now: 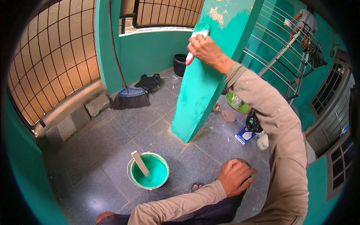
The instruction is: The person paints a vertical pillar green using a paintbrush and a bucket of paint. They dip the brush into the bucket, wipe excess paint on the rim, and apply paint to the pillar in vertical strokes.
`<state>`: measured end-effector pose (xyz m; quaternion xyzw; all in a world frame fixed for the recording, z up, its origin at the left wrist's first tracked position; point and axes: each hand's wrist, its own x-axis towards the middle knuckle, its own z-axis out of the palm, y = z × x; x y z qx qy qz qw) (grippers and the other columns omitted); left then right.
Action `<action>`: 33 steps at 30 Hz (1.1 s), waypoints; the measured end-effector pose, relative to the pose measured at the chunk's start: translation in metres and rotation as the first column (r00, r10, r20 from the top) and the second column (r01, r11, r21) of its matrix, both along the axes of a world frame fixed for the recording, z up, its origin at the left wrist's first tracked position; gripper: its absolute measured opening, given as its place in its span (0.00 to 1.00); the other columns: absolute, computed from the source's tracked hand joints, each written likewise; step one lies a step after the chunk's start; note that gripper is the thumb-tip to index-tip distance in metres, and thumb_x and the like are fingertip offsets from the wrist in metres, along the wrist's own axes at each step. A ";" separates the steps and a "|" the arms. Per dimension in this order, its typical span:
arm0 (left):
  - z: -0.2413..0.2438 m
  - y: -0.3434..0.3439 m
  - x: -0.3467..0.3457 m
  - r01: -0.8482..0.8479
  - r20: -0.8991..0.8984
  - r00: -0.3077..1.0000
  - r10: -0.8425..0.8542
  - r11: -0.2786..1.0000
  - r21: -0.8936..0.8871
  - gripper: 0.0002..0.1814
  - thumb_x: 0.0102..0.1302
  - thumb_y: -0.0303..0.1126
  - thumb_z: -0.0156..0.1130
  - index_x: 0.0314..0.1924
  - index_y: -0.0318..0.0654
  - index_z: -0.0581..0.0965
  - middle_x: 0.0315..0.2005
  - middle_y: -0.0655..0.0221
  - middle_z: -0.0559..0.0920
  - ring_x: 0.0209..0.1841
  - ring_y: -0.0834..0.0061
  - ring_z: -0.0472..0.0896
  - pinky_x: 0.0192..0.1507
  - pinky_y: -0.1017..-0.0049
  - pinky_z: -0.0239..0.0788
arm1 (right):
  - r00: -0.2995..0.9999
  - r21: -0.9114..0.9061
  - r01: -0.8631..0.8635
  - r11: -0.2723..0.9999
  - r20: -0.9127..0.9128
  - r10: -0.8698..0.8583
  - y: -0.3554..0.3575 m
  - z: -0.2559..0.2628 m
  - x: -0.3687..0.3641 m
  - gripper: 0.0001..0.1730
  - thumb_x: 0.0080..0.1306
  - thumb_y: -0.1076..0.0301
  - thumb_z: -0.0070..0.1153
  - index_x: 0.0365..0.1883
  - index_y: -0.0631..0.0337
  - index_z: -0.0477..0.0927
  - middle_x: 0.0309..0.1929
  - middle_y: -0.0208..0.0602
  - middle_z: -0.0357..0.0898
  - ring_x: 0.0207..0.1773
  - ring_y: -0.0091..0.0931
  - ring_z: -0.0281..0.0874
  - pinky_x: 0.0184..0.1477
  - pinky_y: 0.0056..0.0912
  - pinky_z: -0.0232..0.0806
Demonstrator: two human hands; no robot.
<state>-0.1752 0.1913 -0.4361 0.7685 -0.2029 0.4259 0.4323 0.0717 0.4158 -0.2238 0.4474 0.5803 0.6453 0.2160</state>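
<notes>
My right hand [206,52] grips a paintbrush [200,31] with a red and white handle, its green-coated bristles against the upper part of a square green pillar [202,98]. Above the brush, bare patches [218,15] of peeled paint show on the pillar. My left hand [234,177] rests on my bent knee, fingers slightly apart, holding nothing visible. On the floor to the left stands a bucket [168,175] of green paint [157,168] with a flat wooden stick [140,163] leaning in it.
A broom [130,97] leans by the low wall, near a black plastic bag [149,83] and black pot [179,66]. Stone blocks [98,105] line the left edge. Right of the pillar are a blue box [246,135] and a green-lidded container [229,112]. Another person is on a ladder [281,53] behind metal bars.
</notes>
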 end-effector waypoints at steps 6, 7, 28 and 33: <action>0.001 0.001 -0.001 -0.011 0.008 1.000 0.011 1.000 -0.009 0.16 0.63 0.34 0.62 0.51 0.44 0.78 0.40 0.70 0.79 0.51 0.68 0.76 0.57 0.64 0.61 | 0.851 -0.007 -0.159 0.987 -0.508 0.134 0.016 -0.003 -0.027 0.09 0.61 0.64 0.59 0.38 0.57 0.77 0.38 0.39 0.77 0.38 0.38 0.81 0.34 0.41 0.75; 0.001 0.002 0.000 -0.012 0.013 1.000 0.012 1.000 -0.013 0.16 0.63 0.34 0.62 0.51 0.44 0.78 0.40 0.70 0.79 0.51 0.68 0.76 0.57 0.64 0.61 | 0.756 0.104 -0.230 0.968 -0.607 0.245 0.018 0.009 -0.032 0.10 0.62 0.63 0.59 0.39 0.58 0.77 0.38 0.41 0.77 0.37 0.40 0.82 0.34 0.42 0.75; -0.003 0.001 0.004 0.053 0.003 0.999 -0.053 0.998 -0.029 0.17 0.65 0.32 0.60 0.53 0.39 0.78 0.41 0.66 0.79 0.51 0.64 0.75 0.60 0.61 0.56 | 0.997 -0.011 -0.066 0.998 -0.029 0.066 0.007 -0.004 -0.002 0.03 0.60 0.64 0.57 0.29 0.50 0.79 0.35 0.23 0.73 0.41 0.22 0.75 0.31 0.27 0.68; -0.002 0.005 0.002 0.046 -0.002 0.999 -0.046 0.998 -0.039 0.17 0.65 0.32 0.60 0.53 0.39 0.78 0.41 0.66 0.79 0.51 0.65 0.75 0.60 0.61 0.57 | 0.812 0.106 -0.277 0.955 -0.505 0.292 0.020 0.001 -0.021 0.10 0.63 0.66 0.58 0.41 0.58 0.77 0.37 0.39 0.75 0.36 0.37 0.81 0.33 0.43 0.76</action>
